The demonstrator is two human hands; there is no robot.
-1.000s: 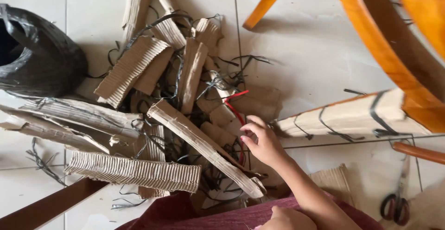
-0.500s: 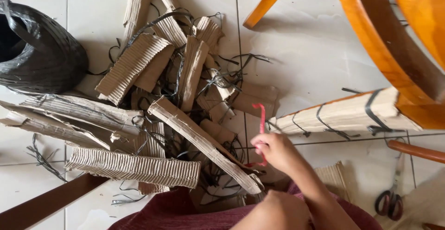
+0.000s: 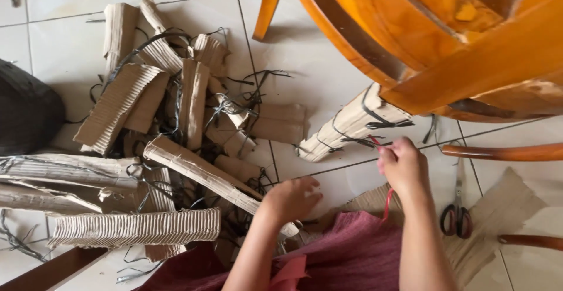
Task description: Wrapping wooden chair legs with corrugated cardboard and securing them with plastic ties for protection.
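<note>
Left hand [image 3: 291, 199]: laid flat, fingers spread, on the near end of a long cardboard strip [image 3: 199, 172]; nothing is gripped.
Right hand [image 3: 402, 165]: fingers pinched shut on a red strap [image 3: 387, 200], which hangs below the fist.
Wrapped chair leg [image 3: 350, 123]: just beyond the right hand, cardboard bound with black ties.
Step judged: unbinding of the leg wrapping.
Next move: a steady pull is called for.
Scissors [image 3: 457, 212]: on the tiles, to the right.
Cardboard pile [image 3: 152, 91]: farther left.
</note>
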